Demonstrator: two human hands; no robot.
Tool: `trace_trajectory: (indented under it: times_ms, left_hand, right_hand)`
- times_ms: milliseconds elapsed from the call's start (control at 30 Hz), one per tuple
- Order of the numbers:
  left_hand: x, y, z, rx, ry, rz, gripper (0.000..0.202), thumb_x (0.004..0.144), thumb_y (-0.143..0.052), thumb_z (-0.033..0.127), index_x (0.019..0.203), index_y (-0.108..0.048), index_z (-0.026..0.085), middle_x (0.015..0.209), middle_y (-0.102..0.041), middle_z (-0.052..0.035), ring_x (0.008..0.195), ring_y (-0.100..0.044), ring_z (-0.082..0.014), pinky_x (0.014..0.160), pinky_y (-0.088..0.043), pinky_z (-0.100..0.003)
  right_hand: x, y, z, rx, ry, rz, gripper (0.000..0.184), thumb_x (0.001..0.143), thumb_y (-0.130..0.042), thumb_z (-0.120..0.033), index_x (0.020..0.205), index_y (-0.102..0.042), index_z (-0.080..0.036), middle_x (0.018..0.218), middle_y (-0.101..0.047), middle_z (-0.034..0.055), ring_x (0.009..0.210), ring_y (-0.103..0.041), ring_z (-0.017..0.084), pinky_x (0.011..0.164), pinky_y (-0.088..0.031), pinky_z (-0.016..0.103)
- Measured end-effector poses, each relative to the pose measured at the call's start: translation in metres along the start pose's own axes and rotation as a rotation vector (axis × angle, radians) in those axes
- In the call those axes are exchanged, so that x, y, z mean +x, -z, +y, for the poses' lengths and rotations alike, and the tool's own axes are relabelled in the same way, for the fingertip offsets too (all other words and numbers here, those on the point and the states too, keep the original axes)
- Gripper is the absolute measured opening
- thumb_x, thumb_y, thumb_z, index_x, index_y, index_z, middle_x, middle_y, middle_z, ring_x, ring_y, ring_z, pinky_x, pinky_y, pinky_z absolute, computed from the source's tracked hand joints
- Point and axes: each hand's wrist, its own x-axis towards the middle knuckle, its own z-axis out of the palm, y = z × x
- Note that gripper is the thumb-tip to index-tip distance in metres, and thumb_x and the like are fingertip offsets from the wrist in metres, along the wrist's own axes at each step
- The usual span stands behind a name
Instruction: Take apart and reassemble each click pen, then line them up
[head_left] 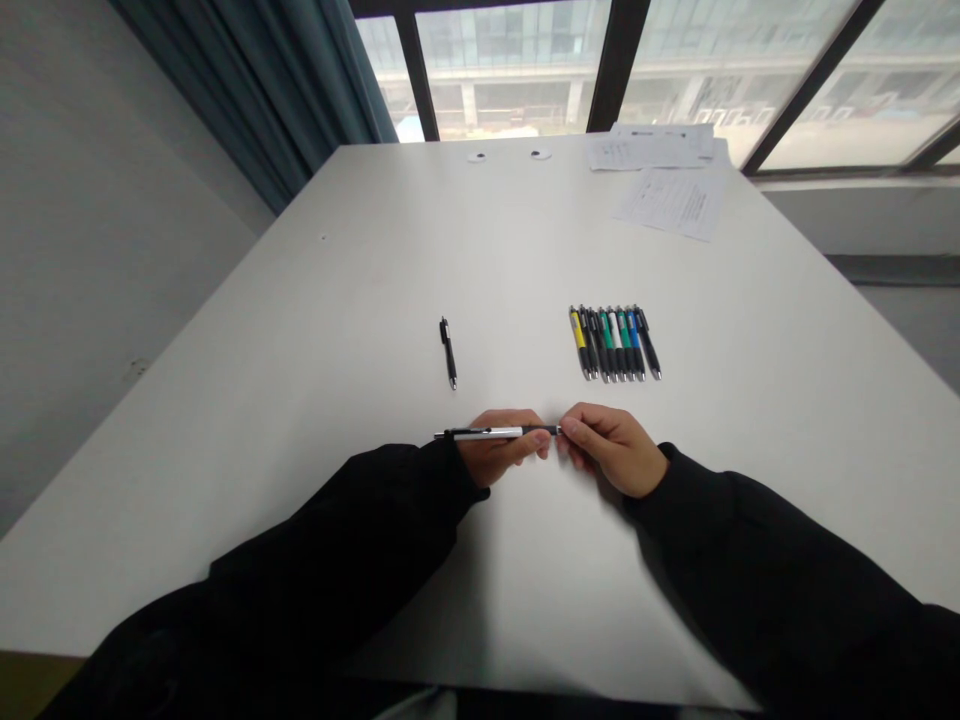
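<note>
Left hand [499, 450] curled around a silver-and-black retractable pen [495, 432], barrel pinched between thumb and fingers; right hand [615, 450] closed in a fine pinch on the pen's black end, with both hands grasping the one pen, level and just above a white table [300, 400]. Chief risk: a slip at the right-hand pinch, from so small a grip on so narrow an end (exact contact hard to judge, with fingertips partly hiding that end). Second risk: a sudden release, from opposing pull or twist between the two hands, with the smooth barrel offering little friction. Likely result of either: a drop onto the hard tabletop, then a roll across bare surface, thanks to the round barrel. Also within range of a careless swing: a lone black pen [448, 352] lying ahead of the left hand, and a tight row of pens [615, 342] with yellow, white, green and blue barrels ahead of the right hand. Possible cause of a scattered row: a stray knock from a dropped pen or a black sleeve [315, 540]. Far less exposed: loose papers [671, 203] near the table's far edge, by the window.
</note>
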Motion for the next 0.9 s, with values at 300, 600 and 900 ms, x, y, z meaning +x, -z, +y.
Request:
trace_trajectory:
  times_ms: [300, 600, 900]
  left_hand:
    - [0.0012, 0.0006, -0.0028, -0.009, -0.006, -0.018, 0.041, 0.092, -0.049, 0.047, 0.075, -0.067, 0.014, 0.067, -0.063, -0.0024, 0.053, -0.050, -0.0086, 0.053, -0.041, -0.021]
    - [0.0016, 0.0012, -0.0023, -0.012, 0.014, -0.019, 0.039, 0.092, -0.050, 0.046, 0.076, -0.067, 0.014, 0.068, -0.064, -0.0020, 0.053, -0.050, -0.0079, 0.052, -0.040, -0.020]
    - [0.0000, -0.0006, -0.0026, -0.010, 0.018, 0.015, 0.037, 0.092, -0.051, 0.042, 0.075, -0.067, 0.013, 0.066, -0.064, -0.0012, 0.051, -0.048, -0.0067, 0.052, -0.039, -0.020]
  right_hand:
    - [0.0011, 0.0014, 0.0020, -0.024, 0.006, -0.032, 0.031, 0.091, -0.058, -0.046, 0.085, -0.061, -0.016, 0.055, -0.053, -0.0033, 0.044, -0.042, 0.008, 0.043, -0.032, 0.022]
    - [0.0011, 0.0021, 0.0028, -0.019, 0.039, -0.003, 0.029, 0.089, -0.062, -0.045, 0.085, -0.061, -0.017, 0.055, -0.054, -0.0037, 0.045, -0.044, 0.009, 0.042, -0.032, 0.022]
    - [0.0015, 0.0001, 0.0029, 0.102, 0.067, 0.029, 0.026, 0.078, -0.076, -0.034, 0.090, -0.060, -0.018, 0.051, -0.048, -0.0083, 0.042, -0.043, 0.007, 0.039, -0.030, 0.020]
